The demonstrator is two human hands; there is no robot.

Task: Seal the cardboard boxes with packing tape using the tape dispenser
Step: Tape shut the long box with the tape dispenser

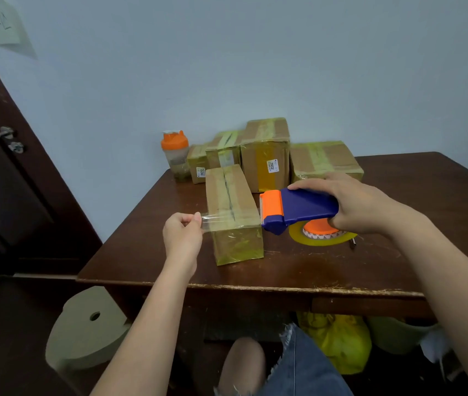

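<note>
Left hand (183,234): thumb and fingers pinched together on the free end of the tape (228,222), just off the left side of the box.
Right hand (352,202): grip clamped around the dispenser (298,210), fingers curled over its top and under its body, held just right of the box, above the bench.
Dispenser: blue body, orange toothed cutter head facing left toward the box; yellowish roll (322,238) on an orange hub below the hand.
Tape: clear strip stretched from the cutter head across the near end of the box top to the left pinch; whether it already touches the cardboard cannot be told.
Box (233,207): long, narrow, lying on the bench in front of the person, dark seam running along its top, near end face covered in glossy yellowish tape.
Other boxes (265,154): a cluster at the back of the bench by the wall, all with yellowish tape bands, two with white labels.
Shaker (175,155): orange lid, upright, left of the cluster.
Bench (298,267): dark brown wood, worn front edge.
Door (1,167): dark, far left, metal handle.
Stool (90,324): pale, with a hole in its seat, lower left of the bench.
Below bench: yellow bag (338,338); a bare knee and frayed denim.
</note>
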